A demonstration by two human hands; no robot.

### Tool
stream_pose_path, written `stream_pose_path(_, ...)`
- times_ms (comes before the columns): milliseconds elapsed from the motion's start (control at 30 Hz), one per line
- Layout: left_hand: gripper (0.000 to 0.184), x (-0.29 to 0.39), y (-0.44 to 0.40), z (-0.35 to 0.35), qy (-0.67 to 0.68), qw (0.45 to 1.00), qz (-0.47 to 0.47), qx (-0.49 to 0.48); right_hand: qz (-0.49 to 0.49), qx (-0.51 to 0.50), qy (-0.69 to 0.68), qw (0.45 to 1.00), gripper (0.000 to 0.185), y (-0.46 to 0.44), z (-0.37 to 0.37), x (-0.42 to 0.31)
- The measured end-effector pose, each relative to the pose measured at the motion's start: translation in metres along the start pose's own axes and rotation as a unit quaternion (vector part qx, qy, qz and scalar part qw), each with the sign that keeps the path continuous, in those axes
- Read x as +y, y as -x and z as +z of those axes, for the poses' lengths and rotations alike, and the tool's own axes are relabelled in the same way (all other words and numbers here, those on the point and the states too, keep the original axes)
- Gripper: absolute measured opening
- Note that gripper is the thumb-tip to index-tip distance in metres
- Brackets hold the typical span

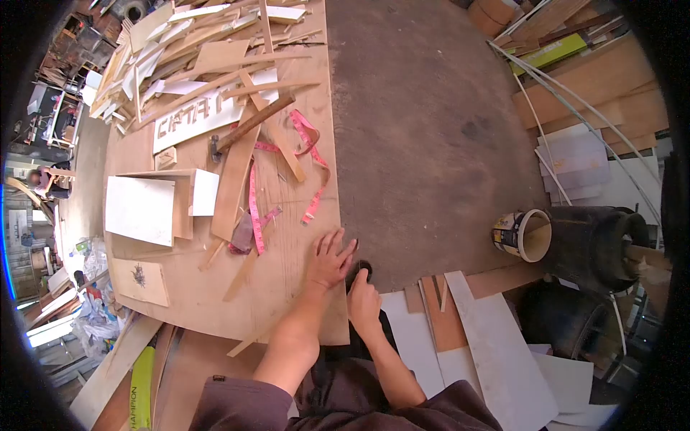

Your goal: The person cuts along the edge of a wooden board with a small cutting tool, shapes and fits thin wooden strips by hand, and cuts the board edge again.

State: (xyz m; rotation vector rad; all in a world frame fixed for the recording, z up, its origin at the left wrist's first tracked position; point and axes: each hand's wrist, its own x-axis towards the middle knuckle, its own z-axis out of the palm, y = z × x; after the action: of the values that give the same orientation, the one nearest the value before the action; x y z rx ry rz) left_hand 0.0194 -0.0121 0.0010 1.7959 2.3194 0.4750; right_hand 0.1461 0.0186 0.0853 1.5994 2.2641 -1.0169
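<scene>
My left hand [332, 258] lies palm down at the right edge of the wooden worktable [194, 302], its fingers spread. Just beside it, beyond the edge, my right hand [364, 302] is closed. A dark rounded thing shows at the top of that fist; its kind is hidden. Ahead of my left hand, a pink measuring tape [316, 201] lies in loose curves over thin wood strips [284, 147]. Farther up rests a hammer [255, 122] with a wooden handle. A white-sided open box [140, 208] stands to the left.
Scrap wood [194, 54] is heaped at the table's far end, beside a white board with cut-out letters [190, 118]. Nails lie on a small board [141, 281]. Right of the table are a bucket [532, 235], black drums [593, 244] and leaning panels [496, 345]. A person [49, 181] sits far left.
</scene>
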Motion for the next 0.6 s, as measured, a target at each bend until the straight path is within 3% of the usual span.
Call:
stream_pose_path(233,0.043,-0.005,0.001,0.004,-0.009,1.000,0.014,0.018,-0.026,0.041,-0.075,0.996,0.013,-0.046,-0.001,-0.013)
stream_pose_path(433,0.043,0.001,0.001,0.000,0.007,1.000,-0.001,0.006,0.023,-0.034,-0.034,0.999,0.015,-0.010,-0.011,-0.005)
stream_pose_path(600,0.044,-0.007,0.003,0.010,0.001,1.000,0.012,0.024,-0.022,0.045,-0.063,0.997,0.015,-0.047,0.003,-0.009)
